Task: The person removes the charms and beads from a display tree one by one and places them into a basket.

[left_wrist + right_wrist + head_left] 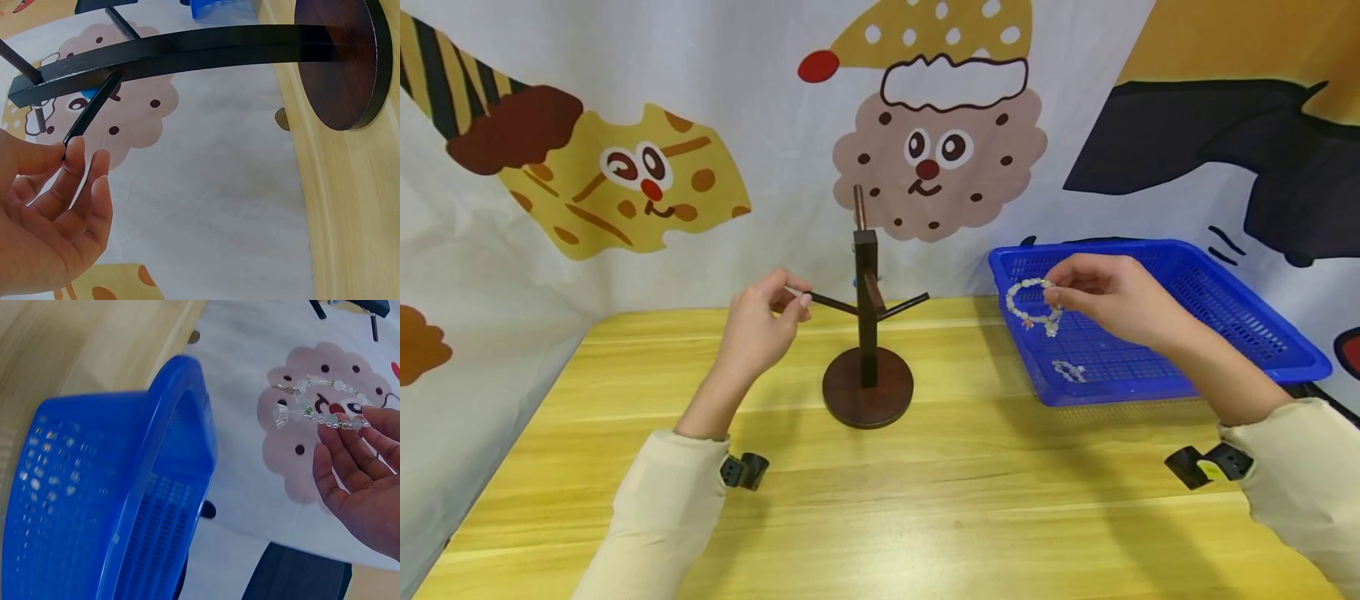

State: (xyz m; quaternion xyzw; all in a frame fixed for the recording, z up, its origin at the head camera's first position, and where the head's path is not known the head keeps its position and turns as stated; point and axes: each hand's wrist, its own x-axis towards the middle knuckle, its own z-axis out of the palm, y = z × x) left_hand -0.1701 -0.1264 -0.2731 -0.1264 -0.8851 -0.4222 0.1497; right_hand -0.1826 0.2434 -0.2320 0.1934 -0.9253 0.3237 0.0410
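A dark wooden stand (867,333) with several pegs rises from a round base (868,408). My left hand (763,321) pinches the tip of its left peg (833,303) between thumb and fingertips; the left wrist view shows the same pinch on the peg (94,107). Over the left part of the basket, my right hand (1112,298) pinches a beaded bracelet (1019,310) with pale beads and small charms. In the right wrist view the bracelet (325,419) hangs out from the thumb and fingers, a clear flower-like charm (280,415) at its far side.
A blue plastic basket (1097,390) stands at the right rear of the wooden table (925,517). Another clear beaded bracelet (1069,371) lies inside it near the front left. Behind the table hangs a white cloth (790,167) with cartoon prints.
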